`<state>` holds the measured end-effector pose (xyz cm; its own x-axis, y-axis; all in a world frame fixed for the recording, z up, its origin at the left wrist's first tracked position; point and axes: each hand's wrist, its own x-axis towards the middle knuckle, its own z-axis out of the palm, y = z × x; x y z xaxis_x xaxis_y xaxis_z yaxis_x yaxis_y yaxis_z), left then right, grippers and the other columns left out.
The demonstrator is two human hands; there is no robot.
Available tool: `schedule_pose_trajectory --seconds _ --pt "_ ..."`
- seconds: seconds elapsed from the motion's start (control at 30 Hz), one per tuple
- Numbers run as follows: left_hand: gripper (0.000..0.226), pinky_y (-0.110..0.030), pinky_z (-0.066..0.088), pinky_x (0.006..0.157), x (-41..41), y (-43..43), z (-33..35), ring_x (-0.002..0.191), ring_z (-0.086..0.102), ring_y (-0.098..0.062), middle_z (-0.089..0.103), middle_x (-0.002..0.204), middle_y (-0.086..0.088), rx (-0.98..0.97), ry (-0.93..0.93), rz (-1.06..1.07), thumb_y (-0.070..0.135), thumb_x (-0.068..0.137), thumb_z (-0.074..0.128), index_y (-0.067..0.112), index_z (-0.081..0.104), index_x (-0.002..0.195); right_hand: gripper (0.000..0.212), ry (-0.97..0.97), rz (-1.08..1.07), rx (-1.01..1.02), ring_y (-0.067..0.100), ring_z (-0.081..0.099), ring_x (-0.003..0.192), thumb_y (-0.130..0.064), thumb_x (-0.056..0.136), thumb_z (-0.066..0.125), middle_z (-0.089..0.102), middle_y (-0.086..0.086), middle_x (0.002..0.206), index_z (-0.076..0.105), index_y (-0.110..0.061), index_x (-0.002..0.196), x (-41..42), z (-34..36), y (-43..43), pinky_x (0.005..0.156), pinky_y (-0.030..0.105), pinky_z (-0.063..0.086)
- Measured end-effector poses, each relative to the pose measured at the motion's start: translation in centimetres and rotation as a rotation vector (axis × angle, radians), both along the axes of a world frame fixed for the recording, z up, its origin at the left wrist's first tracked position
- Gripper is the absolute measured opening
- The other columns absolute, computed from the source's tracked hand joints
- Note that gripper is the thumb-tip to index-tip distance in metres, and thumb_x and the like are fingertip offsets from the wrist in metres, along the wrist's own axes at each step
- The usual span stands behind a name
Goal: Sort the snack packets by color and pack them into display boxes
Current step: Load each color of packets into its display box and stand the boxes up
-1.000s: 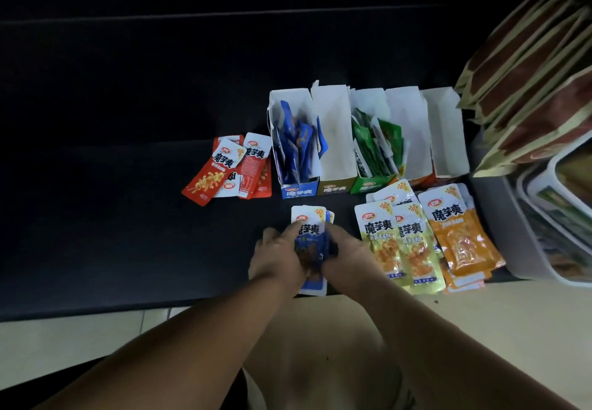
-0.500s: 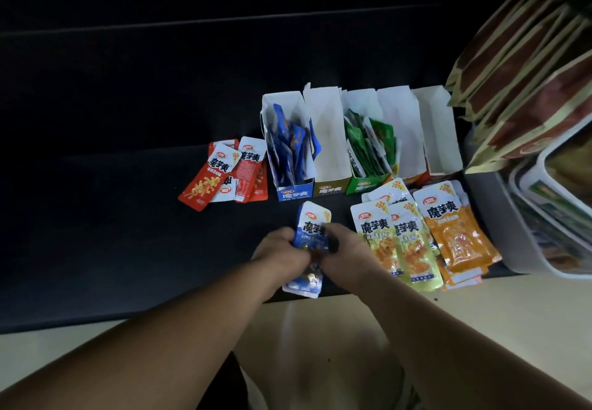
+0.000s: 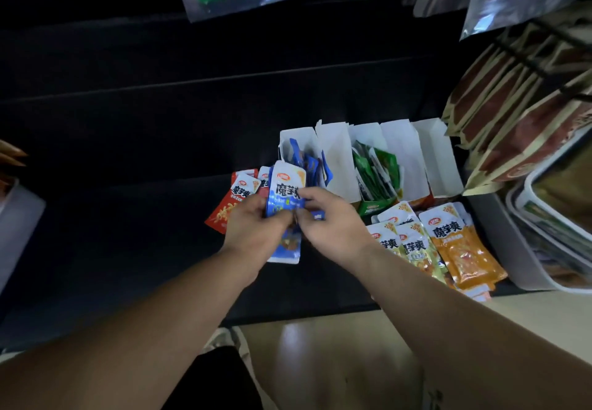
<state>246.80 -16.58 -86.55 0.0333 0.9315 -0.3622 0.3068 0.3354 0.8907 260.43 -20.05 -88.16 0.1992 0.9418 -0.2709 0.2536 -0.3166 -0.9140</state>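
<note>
Your left hand (image 3: 253,230) and right hand (image 3: 333,227) both grip a bunch of blue packets (image 3: 286,191) over the counter (image 3: 128,217), just in front of the blue-filled box (image 3: 298,143).

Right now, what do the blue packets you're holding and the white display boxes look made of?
Blue packets: likely glossy plastic film; printed faces show a soft sheen, with flat sealed ends. Display boxes: apparently matte paperboard; dull white insides, folded upright flaps.
</note>
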Motion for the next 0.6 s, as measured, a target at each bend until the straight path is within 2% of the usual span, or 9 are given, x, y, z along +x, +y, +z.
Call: schedule_pose_trajectory --seconds 0.07,0.13,0.23,0.3,0.33,0.37,0.43,0.53,0.6 --pt "0.008 -0.035 0.060 0.055 0.7 0.9 0.2 0.061 0.072 -0.021 0.076 0.075 -0.008 0.045 0.030 0.029 0.004 0.083 0.072 0.010 0.073 0.088 0.034 0.009 0.050 -0.003 0.001 0.070 0.078 -0.014 0.099 0.058 0.071 -0.006 0.110 0.063 -0.028 0.130 0.3 0.8 0.7 0.075 0.019 0.053" --pt "0.005 -0.037 0.063 0.061 1.6 1.9 -0.2 0.065 0.074 -0.023 0.075 0.073 -0.005 0.088 0.097 0.048 0.011 0.081 0.077 0.012 0.074 0.084 0.042 -0.024 0.066 -0.031 0.009 0.069 0.076 -0.009 0.096 0.054 0.073 -0.003 0.103 0.062 -0.030 0.132 1.1 0.7 1.5 0.071 0.024 0.052" --pt "0.009 -0.033 0.062 0.061 2.9 3.1 -0.5 0.068 0.074 -0.022 0.074 0.071 -0.003 0.065 0.186 0.005 0.017 0.077 0.079 0.016 0.072 0.082 0.063 -0.068 0.165 -0.120 0.018 0.071 0.093 -0.001 0.089 0.059 0.073 0.003 0.102 0.053 -0.024 0.147 2.6 0.7 2.3 0.087 0.033 0.060" --pt "0.024 -0.037 0.063 0.067 3.4 3.9 -0.5 0.074 0.074 -0.021 0.074 0.079 -0.001 0.043 0.205 -0.027 0.017 0.076 0.082 0.021 0.066 0.093 0.063 -0.145 0.249 -0.151 0.022 0.070 0.099 -0.004 0.084 0.066 0.075 0.005 0.105 0.057 -0.021 0.143 3.4 0.9 2.7 0.094 0.038 0.058" --pt "0.033 -0.035 0.062 0.068 3.6 4.2 -0.4 0.077 0.073 -0.019 0.072 0.083 0.001 0.050 0.228 -0.028 0.018 0.076 0.083 0.022 0.062 0.101 0.059 -0.149 0.265 -0.155 0.025 0.071 0.098 -0.006 0.083 0.068 0.075 0.007 0.104 0.060 -0.021 0.139 3.6 1.1 2.9 0.091 0.040 0.059" --pt "0.039 -0.034 0.061 0.069 3.7 4.6 -0.3 0.078 0.072 -0.018 0.070 0.085 0.003 0.068 0.240 -0.023 0.020 0.076 0.084 0.022 0.061 0.107 0.053 -0.119 0.247 -0.164 0.025 0.070 0.092 -0.006 0.085 0.069 0.075 0.007 0.101 0.062 -0.022 0.135 3.8 1.2 3.0 0.084 0.038 0.059" --pt "0.031 -0.039 0.063 0.074 4.2 5.3 -0.1 0.078 0.072 -0.017 0.071 0.084 0.004 0.106 0.214 0.020 0.026 0.078 0.083 0.022 0.065 0.102 0.048 -0.005 0.170 -0.173 0.019 0.068 0.082 -0.003 0.089 0.069 0.074 0.002 0.095 0.063 -0.025 0.130 4.1 1.5 3.4 0.072 0.034 0.057" --pt "0.011 -0.044 0.063 0.080 4.4 5.7 0.6 0.080 0.075 -0.017 0.076 0.081 0.004 0.142 0.033 0.081 0.033 0.087 0.077 0.022 0.074 0.089 0.058 0.167 0.081 -0.169 0.020 0.072 0.102 0.007 0.086 0.066 0.075 0.001 0.109 0.062 -0.025 0.134 4.2 1.5 4.1 0.083 0.039 0.064" --pt "0.015 -0.040 0.062 0.086 4.0 5.2 0.4 0.088 0.074 -0.013 0.077 0.091 0.005 0.198 -0.003 0.036 0.035 0.091 0.073 0.024 0.076 0.100 0.067 0.269 0.049 -0.147 0.023 0.072 0.109 0.012 0.080 0.066 0.074 0.006 0.116 0.063 -0.025 0.135 4.1 1.3 4.2 0.084 0.040 0.064"
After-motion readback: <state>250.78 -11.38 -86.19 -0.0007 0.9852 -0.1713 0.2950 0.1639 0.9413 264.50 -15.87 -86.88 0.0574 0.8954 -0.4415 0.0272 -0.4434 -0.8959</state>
